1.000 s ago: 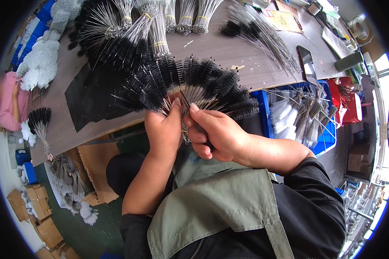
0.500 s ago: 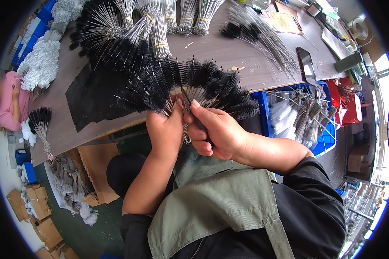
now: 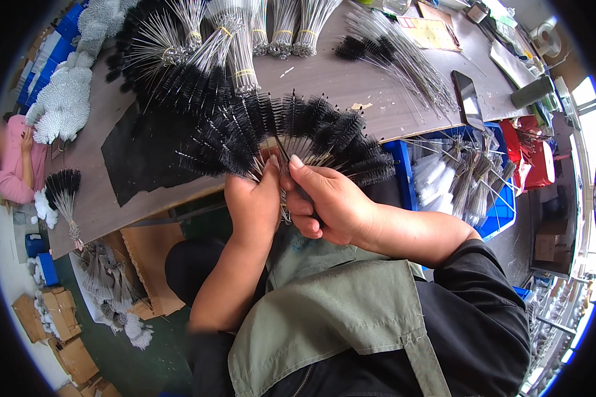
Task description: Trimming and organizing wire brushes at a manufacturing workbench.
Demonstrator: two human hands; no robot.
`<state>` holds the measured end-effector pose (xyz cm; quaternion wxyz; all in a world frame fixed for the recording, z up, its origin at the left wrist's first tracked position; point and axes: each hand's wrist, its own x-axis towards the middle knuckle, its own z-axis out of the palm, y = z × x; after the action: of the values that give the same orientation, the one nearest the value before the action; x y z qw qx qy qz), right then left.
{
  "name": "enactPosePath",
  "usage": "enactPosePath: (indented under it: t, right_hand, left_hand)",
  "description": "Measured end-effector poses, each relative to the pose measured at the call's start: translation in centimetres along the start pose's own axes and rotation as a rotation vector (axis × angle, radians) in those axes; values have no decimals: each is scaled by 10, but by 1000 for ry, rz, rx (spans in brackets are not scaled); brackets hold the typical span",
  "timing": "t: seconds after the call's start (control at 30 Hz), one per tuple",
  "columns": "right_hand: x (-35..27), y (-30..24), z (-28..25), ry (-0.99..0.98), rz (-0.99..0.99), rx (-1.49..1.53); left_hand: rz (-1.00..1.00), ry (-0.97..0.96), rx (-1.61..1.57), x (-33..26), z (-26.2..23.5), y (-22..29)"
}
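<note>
In front of my body, my left hand (image 3: 253, 198) is closed around the wire stems of a bunch of black tube brushes (image 3: 271, 119). Their bristle heads fan out in a wide arc over the table edge, and the stem ends show below the hands. My right hand (image 3: 331, 202) is closed beside it, touching the bunch, with the thumb laid forward. From its grip a slim dark pointed tool (image 3: 281, 147) rises among the stems; its kind is not clear, since the fingers cover most of it.
Tied bundles of wire-stemmed brushes (image 3: 245, 76) stand at the back of the table (image 3: 404, 99). Loose brushes (image 3: 404, 66) and a phone (image 3: 468, 99) lie to the right. A blue crate (image 3: 407, 178) holds white brushes. At far left sits a person in pink (image 3: 12, 162).
My right thumb and the tool have shifted slightly left, and less of the tool shows now. The bunch stays in my left hand.
</note>
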<state>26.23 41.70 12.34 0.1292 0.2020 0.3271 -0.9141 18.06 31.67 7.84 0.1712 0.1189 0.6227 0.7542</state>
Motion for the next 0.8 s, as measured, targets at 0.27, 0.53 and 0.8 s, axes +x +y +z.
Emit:
enactPosePath:
  t: [0.27, 0.53, 0.8]
  right_hand:
    - [-3, 7, 0, 20, -19, -11]
    - [-8, 3, 4, 49, -10, 22]
    - [-31, -97, 16, -84, -948, -601]
  left_hand:
    - [-26, -9, -4, -2, 0, 0]
    - [-13, -30, 64, -1, -4, -6]
    - [-93, -175, -174, -5, -6, -5]
